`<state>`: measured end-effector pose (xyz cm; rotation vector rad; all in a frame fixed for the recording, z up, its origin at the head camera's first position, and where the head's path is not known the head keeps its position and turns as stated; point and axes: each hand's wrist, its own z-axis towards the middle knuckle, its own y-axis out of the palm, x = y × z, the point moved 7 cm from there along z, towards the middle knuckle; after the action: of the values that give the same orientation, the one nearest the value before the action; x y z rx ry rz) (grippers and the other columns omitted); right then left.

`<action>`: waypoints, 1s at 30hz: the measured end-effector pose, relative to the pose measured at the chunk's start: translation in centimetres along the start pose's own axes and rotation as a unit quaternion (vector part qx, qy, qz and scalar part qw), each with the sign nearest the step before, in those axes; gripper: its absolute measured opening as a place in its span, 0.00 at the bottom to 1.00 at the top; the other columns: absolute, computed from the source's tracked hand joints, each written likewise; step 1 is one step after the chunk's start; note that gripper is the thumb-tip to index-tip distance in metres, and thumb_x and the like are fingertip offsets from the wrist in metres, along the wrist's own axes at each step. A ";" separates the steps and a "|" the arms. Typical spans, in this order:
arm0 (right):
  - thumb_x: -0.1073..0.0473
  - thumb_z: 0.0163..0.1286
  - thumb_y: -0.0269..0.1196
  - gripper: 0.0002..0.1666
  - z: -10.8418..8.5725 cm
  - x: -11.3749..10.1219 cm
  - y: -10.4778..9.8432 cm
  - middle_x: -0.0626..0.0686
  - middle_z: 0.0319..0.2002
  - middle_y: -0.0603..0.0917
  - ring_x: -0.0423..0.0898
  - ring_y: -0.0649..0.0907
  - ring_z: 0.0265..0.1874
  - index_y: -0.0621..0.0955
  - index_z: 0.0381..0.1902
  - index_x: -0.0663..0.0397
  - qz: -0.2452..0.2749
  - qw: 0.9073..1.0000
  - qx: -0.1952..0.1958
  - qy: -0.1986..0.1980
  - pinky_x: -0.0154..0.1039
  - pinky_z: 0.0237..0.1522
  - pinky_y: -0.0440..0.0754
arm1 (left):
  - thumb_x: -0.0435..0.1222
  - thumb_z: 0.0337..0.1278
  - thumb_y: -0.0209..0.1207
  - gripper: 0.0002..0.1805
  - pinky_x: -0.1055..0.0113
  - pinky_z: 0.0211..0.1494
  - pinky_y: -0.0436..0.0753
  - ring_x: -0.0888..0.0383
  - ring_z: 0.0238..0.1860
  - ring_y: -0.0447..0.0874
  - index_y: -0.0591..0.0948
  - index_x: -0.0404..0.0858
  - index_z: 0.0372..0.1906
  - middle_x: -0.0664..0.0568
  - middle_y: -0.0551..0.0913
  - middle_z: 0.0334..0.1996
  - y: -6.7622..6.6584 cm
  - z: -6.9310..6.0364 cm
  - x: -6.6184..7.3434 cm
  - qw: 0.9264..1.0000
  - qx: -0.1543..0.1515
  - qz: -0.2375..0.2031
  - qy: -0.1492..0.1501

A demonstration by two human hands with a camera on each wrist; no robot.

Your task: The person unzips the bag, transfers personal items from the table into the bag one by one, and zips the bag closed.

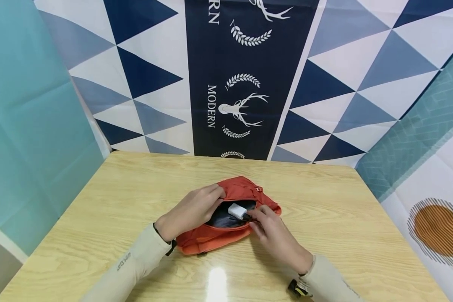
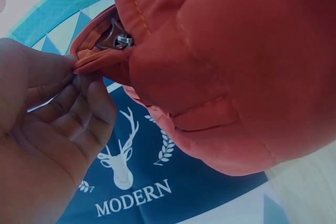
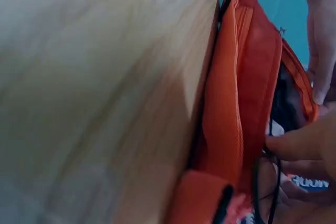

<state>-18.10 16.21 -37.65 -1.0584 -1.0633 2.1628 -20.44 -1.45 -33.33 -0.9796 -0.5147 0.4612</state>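
Note:
A red-orange zippered waist bag (image 1: 238,187) lies on the table with its mouth open, showing a dark lining. My left hand (image 1: 192,212) pinches the far rim of the opening; in the left wrist view its thumb and fingers grip the fabric beside a metal zipper pull (image 2: 124,40). With thumb and fingertips my right hand (image 1: 275,235) holds the black-cable end of a small white charger (image 1: 237,210), which sits in the bag's mouth. A thin black cable (image 3: 276,187) loops down by the right fingers in the right wrist view. The bag's inside is mostly hidden.
The bag rests on a light wood-grain table (image 1: 136,180). Behind it hangs a patterned cloth (image 1: 151,84) with triangles and a deer print. A teal cloth (image 1: 30,105) borders the left side, and another patterned cloth (image 1: 411,176) the right.

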 end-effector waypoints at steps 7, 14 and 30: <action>0.72 0.61 0.68 0.07 0.3 -0.4 -0.5 0.50 0.31 0.84 0.38 0.80 0.28 0.85 0.37 0.61 -0.036 0.999 0.011 -0.008 0.31 0.29 0.79 | 0.32 0.70 0.57 0.02 0.70 0.36 0.78 0.63 0.32 0.72 0.78 0.38 0.41 0.57 0.73 0.34 -0.2 0.2 -0.1 1.000 -0.005 0.002 -0.009; 0.70 0.62 0.69 0.07 0.4 -1.3 -1.0 0.51 0.33 0.87 0.36 0.82 0.29 0.87 0.38 0.58 0.018 0.995 0.084 -0.051 0.32 0.30 0.80 | 0.31 0.70 0.56 0.02 0.70 0.37 0.78 0.64 0.32 0.72 0.78 0.40 0.39 0.57 0.73 0.33 0.0 0.1 0.0 1.000 -0.006 0.001 -0.011; 0.68 0.62 0.70 0.08 1.7 -2.0 0.5 0.47 0.36 0.85 0.42 0.82 0.40 0.88 0.38 0.54 -0.037 0.992 0.079 -0.092 0.39 0.42 0.82 | 0.30 0.67 0.59 0.02 0.71 0.35 0.77 0.64 0.31 0.71 0.78 0.40 0.39 0.57 0.72 0.32 0.0 0.1 0.0 1.000 -0.005 -0.005 -0.009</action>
<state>-18.40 13.75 -36.54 -0.7496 -0.9757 2.2758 -20.52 -1.39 -33.25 -0.9829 -0.5387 0.4594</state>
